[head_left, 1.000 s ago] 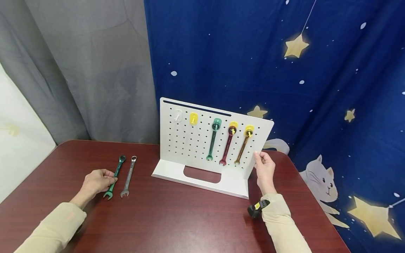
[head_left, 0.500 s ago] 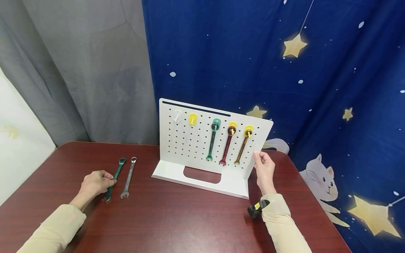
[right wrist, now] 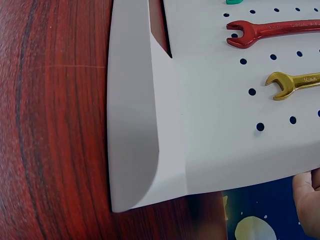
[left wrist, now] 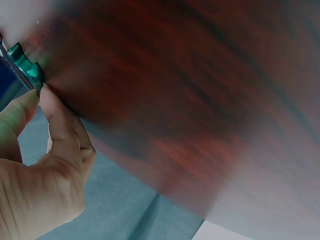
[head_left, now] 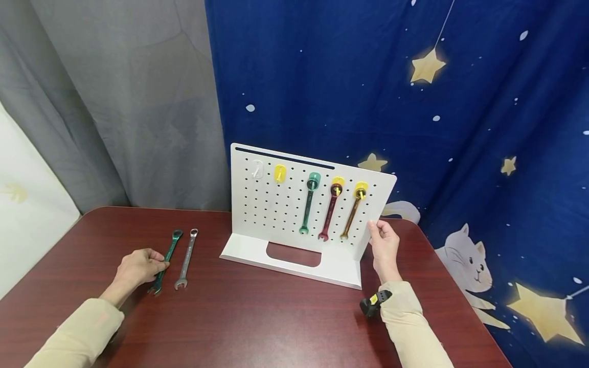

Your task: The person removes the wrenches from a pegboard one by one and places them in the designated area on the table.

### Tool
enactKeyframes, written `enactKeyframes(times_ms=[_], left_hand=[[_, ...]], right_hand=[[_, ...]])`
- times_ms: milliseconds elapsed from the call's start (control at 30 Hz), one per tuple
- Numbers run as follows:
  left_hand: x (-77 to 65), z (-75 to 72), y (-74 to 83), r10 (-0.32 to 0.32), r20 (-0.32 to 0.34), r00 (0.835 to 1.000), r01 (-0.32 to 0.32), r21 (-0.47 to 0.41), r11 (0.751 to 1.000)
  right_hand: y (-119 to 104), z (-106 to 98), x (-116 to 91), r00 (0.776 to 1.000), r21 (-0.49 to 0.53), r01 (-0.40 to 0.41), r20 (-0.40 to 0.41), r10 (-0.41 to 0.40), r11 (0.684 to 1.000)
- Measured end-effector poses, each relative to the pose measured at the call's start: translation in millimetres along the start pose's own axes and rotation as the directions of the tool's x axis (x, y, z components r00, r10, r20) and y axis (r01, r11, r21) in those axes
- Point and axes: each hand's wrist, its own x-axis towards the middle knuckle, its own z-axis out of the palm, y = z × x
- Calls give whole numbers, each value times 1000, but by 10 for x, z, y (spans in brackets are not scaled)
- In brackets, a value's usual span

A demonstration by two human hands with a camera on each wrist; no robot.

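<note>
My left hand (head_left: 140,268) pinches a green combination wrench (head_left: 171,249) near its middle, between thumb and fingers. The wrench's ring end points away from me, its open end towards me, close over the table. Up close, the left wrist view has thumb and fingertip meeting at the green metal (left wrist: 31,72). To its right lies a silver combination wrench (head_left: 186,261). My right hand (head_left: 385,248) holds the right edge of a white pegboard stand (head_left: 271,207). On the board hang a green wrench (head_left: 308,210), a red wrench (head_left: 329,217) and a gold wrench (head_left: 352,217).
A white hook (head_left: 257,169) and a yellow hook (head_left: 280,175) at the board's upper left bear nothing. The stand's foot (head_left: 294,267) rests on the dark red table (head_left: 239,322). Behind hang a grey curtain (head_left: 138,102) and a blue starry curtain (head_left: 322,92).
The pinched green wrench has rolled slightly in my left fingers, its open end now seen more on edge. My right hand and the board have stayed put.
</note>
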Motion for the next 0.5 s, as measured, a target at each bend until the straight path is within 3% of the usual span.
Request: enactKeyframes(times_ms=[100, 233, 333, 500], left_hand=[[2, -9, -10, 3, 0, 1000, -3, -23, 1000], [-2, -4, -5, 87, -74, 993, -85, 38, 996], [-4, 19, 39, 176, -160, 971, -166, 74, 983], [-21, 80, 205, 250, -242, 938, -254, 15, 967]], right_hand=[[1, 3, 2, 1000, 4, 3, 0, -3, 1000], [-8, 1, -2, 1000, -2, 4, -3, -4, 1000], [-17, -1, -5, 1000, -9, 3, -2, -3, 1000], [-35, 0, -14, 1000, -20, -7, 0, 7, 1000]])
